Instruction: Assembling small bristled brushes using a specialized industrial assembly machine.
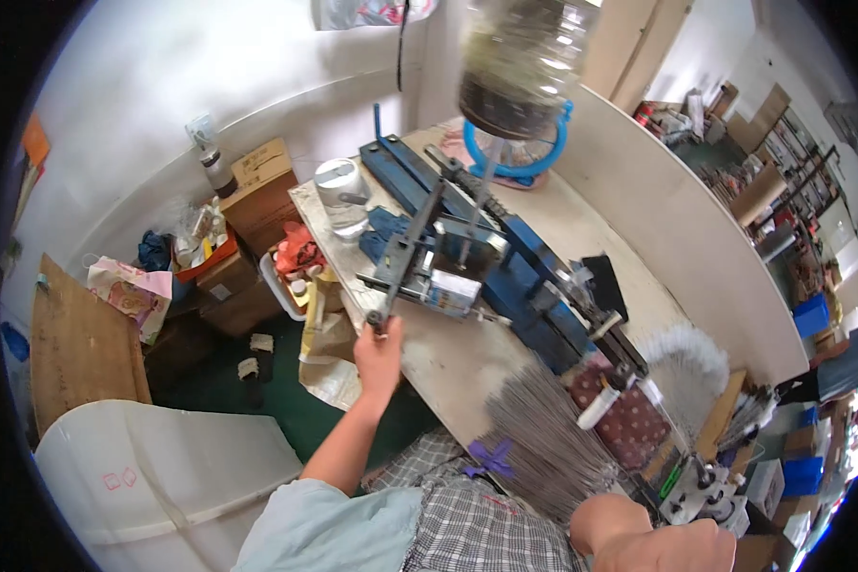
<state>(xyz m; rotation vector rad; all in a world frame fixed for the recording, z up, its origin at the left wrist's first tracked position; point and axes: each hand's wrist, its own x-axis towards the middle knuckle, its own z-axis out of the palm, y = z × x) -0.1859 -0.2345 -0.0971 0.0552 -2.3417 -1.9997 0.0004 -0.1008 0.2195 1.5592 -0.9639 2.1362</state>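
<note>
Left hand [378, 355] is closed around the end of the grey lever [405, 255] on the blue bench press [505, 257], at the near-left table [448, 357] edge. Right hand [682, 545], low right, looks fisted; cannot tell what it holds. 1 large bundle of thin grey sticks [543, 434] lies beside the press, near the lap. Judged: work in progress, with much stock unprocessed.
</note>
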